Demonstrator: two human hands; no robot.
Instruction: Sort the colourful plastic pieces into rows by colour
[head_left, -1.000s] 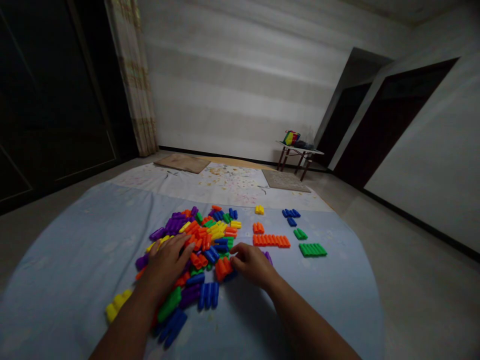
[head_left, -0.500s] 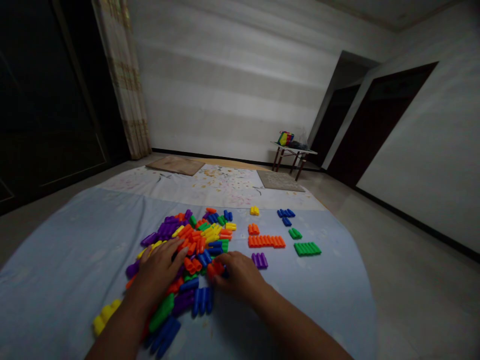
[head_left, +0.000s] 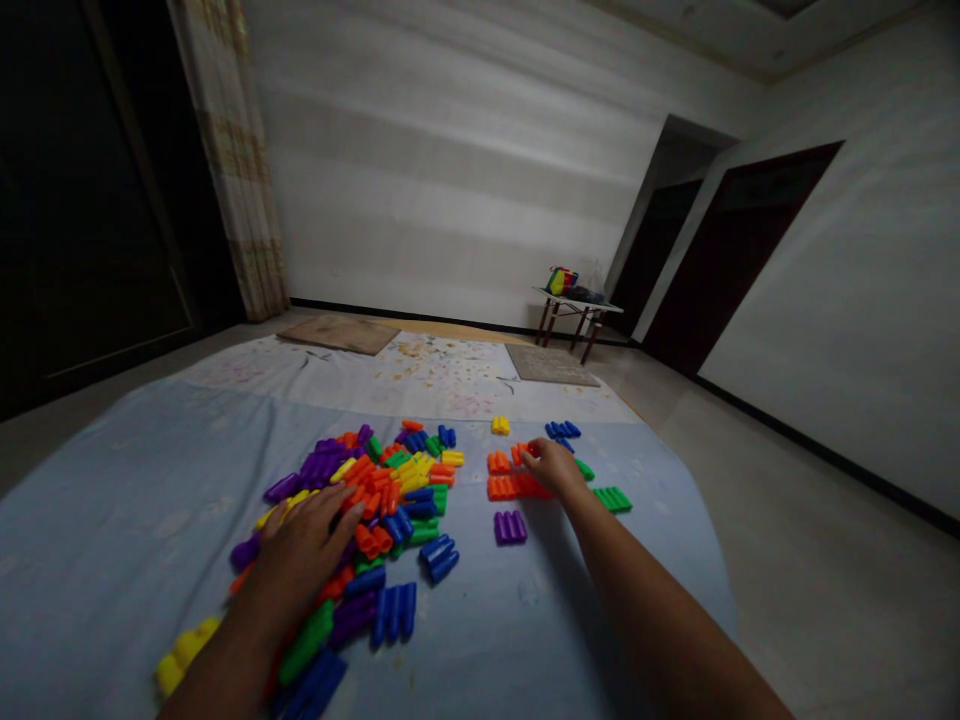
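My left hand [head_left: 307, 545] rests with spread fingers on the left side of a pile of coloured plastic pieces [head_left: 375, 475]. My right hand [head_left: 553, 468] pinches an orange piece [head_left: 519, 453] just right of a small orange piece [head_left: 498, 462]. Under that hand lies a row of joined orange pieces [head_left: 510, 488], partly covered by it. Purple pieces [head_left: 510, 528] lie nearer to me. Green pieces [head_left: 613, 499] and blue pieces [head_left: 562, 430] are to the right, and a yellow piece [head_left: 500, 426] sits farther back.
A light blue cloth [head_left: 637, 590] covers the round table, with a white flowered cloth [head_left: 450, 375] beyond. Two flat boards [head_left: 341, 334] lie on its far part. A small side table [head_left: 581, 298] holds a colourful bag near the wall.
My right hand has moved from the pile's right edge to the sorted orange pieces, carrying an orange piece. Blue pieces beside the pile are now uncovered. The view has shifted slightly.
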